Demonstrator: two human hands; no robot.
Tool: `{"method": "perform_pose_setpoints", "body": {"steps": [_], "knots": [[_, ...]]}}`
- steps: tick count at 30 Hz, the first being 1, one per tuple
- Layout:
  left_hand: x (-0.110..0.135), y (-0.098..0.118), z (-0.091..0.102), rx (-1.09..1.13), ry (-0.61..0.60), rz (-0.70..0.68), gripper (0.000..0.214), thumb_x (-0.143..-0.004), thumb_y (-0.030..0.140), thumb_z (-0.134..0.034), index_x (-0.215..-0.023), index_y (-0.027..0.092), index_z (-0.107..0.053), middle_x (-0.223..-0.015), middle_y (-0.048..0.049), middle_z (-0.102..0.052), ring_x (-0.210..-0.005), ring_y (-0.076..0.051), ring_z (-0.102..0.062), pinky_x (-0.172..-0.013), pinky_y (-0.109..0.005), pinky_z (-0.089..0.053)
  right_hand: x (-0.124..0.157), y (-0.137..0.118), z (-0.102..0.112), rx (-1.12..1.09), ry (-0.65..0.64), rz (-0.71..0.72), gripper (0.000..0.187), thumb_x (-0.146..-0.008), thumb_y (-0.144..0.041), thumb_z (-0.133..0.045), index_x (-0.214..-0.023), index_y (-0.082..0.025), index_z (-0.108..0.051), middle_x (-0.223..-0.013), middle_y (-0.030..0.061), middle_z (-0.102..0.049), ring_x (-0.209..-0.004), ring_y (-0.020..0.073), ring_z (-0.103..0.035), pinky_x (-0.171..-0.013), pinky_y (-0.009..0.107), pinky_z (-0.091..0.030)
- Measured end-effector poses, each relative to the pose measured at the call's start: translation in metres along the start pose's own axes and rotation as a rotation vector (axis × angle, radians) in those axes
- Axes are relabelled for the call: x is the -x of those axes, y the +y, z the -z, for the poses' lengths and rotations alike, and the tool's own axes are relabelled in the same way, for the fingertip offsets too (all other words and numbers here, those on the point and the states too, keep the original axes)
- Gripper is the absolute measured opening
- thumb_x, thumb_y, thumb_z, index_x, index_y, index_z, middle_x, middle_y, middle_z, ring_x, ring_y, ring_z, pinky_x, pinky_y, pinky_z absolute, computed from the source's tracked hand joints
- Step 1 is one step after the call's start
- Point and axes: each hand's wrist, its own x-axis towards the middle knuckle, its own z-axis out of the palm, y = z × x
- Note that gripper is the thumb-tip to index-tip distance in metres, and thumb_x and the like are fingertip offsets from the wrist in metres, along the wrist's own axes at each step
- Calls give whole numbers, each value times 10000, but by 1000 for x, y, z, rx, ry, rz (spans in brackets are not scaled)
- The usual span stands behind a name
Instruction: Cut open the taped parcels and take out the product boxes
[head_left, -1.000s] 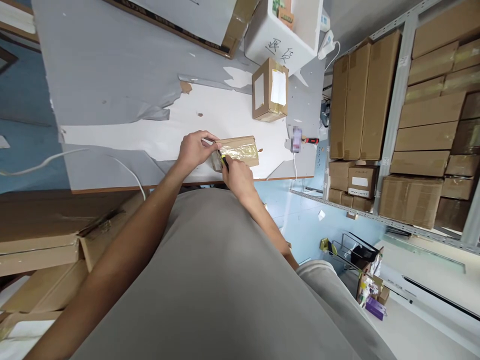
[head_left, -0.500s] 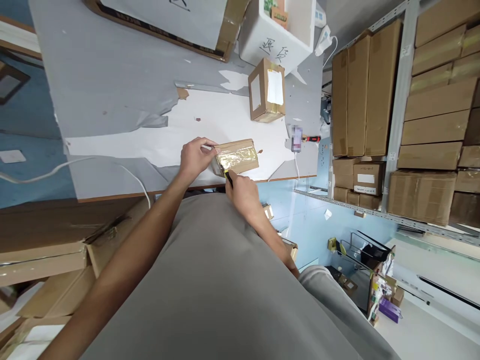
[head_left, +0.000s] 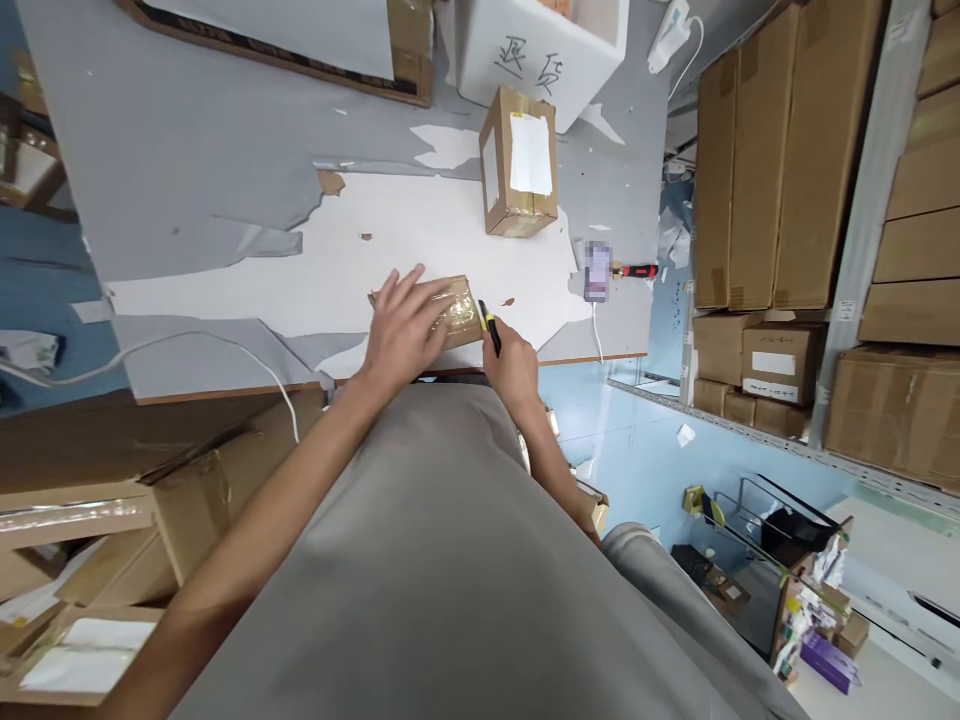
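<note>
A small flat cardboard parcel (head_left: 459,312) wrapped in shiny tape lies near the front edge of the white and grey table (head_left: 225,200). My left hand (head_left: 401,325) lies flat on top of it with fingers stretched out. My right hand (head_left: 514,362) is closed round a black and yellow box cutter (head_left: 489,327), its tip at the parcel's right end.
A taller cardboard box (head_left: 519,160) with a white label stands further back. Behind it sits a white foam box (head_left: 544,50). A phone (head_left: 598,270) and a red-handled tool (head_left: 637,271) lie at the table's right edge. Shelves of cartons (head_left: 780,170) stand right. Open cartons (head_left: 112,500) lie left.
My left hand went from pinching the parcel's left end to lying flat on its top. The cutter moved from the parcel's near left corner to its right end.
</note>
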Motion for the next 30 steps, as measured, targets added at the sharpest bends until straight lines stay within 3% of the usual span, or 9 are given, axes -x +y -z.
{"method": "perform_pose_setpoints", "body": {"steps": [4, 14, 23, 30], "knots": [[-2, 13, -26, -31, -59, 13, 356, -1138, 511, -642, -1402, 328, -797, -1591, -105, -753, -1764, -431, -456, -1512, -771, -129, -10, 2, 0, 24, -83, 38, 458, -1270, -262, -435, -1693, -186, -591, -1422, 161, -797, -1287, 304, -797, -1073, 364, -600], [9, 20, -44, -147, 41, 131, 404, -1153, 576, -623, -1443, 332, -765, -1593, -112, -750, -1776, -434, -440, -1510, -786, -125, -34, 6, 16, 90, -246, 133, 496, -1252, -243, -404, -1717, -179, -566, -1426, 193, -764, -1262, 350, -809, -1054, 428, -646], [15, 29, -62, -212, 151, 190, 408, -1177, 550, -593, -1478, 316, -739, -1656, -129, -728, -1778, -432, -439, -1512, -757, -146, -39, 11, 23, 125, -262, 227, 549, -1250, -207, -373, -1785, -181, -495, -1449, 206, -778, -1214, 333, -835, -1037, 425, -678], [16, 30, -70, -191, 167, 192, 409, -1178, 528, -611, -1520, 334, -725, -1668, -127, -717, -1795, -426, -414, -1514, -763, -116, -43, 6, 29, 152, -263, 210, 483, -1237, -184, -338, -1652, -137, -580, -1389, 216, -814, -1209, 345, -829, -1015, 429, -659]]}}
